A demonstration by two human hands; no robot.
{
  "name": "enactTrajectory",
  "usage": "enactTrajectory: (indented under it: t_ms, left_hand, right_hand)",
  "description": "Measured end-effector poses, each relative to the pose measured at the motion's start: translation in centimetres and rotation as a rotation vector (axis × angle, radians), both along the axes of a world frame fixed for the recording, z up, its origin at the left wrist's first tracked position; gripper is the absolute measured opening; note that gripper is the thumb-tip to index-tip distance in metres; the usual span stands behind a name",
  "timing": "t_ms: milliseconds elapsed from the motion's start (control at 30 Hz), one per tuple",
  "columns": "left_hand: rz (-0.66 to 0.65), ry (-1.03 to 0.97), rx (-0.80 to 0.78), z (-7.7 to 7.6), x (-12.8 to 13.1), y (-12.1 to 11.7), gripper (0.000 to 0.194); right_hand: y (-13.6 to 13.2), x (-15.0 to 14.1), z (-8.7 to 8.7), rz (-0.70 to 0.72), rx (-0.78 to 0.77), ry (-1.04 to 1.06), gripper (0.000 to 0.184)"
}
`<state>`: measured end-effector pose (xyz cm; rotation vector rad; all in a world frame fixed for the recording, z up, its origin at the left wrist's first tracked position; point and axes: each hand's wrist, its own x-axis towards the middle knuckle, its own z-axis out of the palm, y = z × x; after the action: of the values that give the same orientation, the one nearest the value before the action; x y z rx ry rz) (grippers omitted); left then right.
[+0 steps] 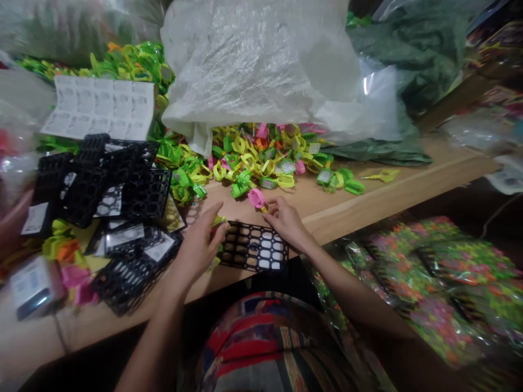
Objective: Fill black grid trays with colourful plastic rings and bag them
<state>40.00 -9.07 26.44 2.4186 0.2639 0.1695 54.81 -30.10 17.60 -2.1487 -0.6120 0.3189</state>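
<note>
A black plastic grid tray [252, 246] lies at the table's front edge, with several white cells showing at its right end. My right hand [286, 220] is closed in a pinch on a pink plastic loop piece [256, 198], which stands up just behind the tray; a bit of yellow shows at its base. Over the tray's left end, my left hand [200, 242] has its thumb and fingers curled around a small yellow-green plastic piece [219, 220], partly hidden by the fingers. Behind both hands spreads a pile of green, yellow and pink plastic loop pieces [253, 158], some with grey square faces.
Black grid trays [134, 185] with white labels are stacked at left. Behind them stands a printed sticker sheet [102, 106]. A large translucent plastic bag [261, 65] covers the back. Filled clear packs [441, 283] lie below the table at right. Another person's hand [16, 218] shows at far left.
</note>
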Motion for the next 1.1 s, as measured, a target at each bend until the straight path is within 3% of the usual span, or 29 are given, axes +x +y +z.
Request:
enactTrajectory:
  t_ms: [133, 300, 433, 600, 733, 833, 900, 1000, 1100]
  left_hand:
    - [0.006, 0.025, 0.025, 0.1, 0.2, -0.3, 0.053]
    - [0.003, 0.041, 0.083, 0.7, 0.2, -0.5, 0.058]
    - [0.016, 0.053, 0.088, 0.3, 0.0, -0.6, 0.061]
    - [-0.087, -0.086, 0.089, -0.4, 0.3, -0.5, 0.071]
    - [-0.155, -0.044, 0.1, -0.5, 0.6, 0.6, 0.056]
    - [-0.117, -0.048, 0.092, -0.6, 0.2, 1.9, 0.05]
    - [-0.079, -0.062, 0.094, -0.8, -0.1, 2.6, 0.051]
    - [-0.07, -0.068, 0.103, -1.0, 0.0, 3.0, 0.051]
    - [-0.088, -0.059, 0.093, -1.0, 0.5, 2.8, 0.051]
  right_hand:
    - [3.5, -0.9, 0.2, 0.19, 0.244, 0.091, 0.023]
    - [7.8, -1.1, -0.7, 0.317, 0.199, 0.109, 0.026]
    - [8.3, -1.3, -1.5, 0.419, 0.099, -0.015, 0.033]
    - [8.2, -2.3, -1.6, 0.594, 0.177, -0.204, 0.033]
    - [8.1, -1.6, -0.8, 0.643, 0.121, -0.225, 0.026]
    - [7.1, 0.4, 0.7, 0.542, 0.182, -0.289, 0.021]
    - [6.4, 2.2, 1.8, 0.344, 0.183, -0.353, 0.02]
    - [6.2, 4.9, 2.7, 0.023, 0.041, -0.436, 0.022]
    - [7.2, 7.1, 2.4, -0.09, -0.068, -0.471, 0.028]
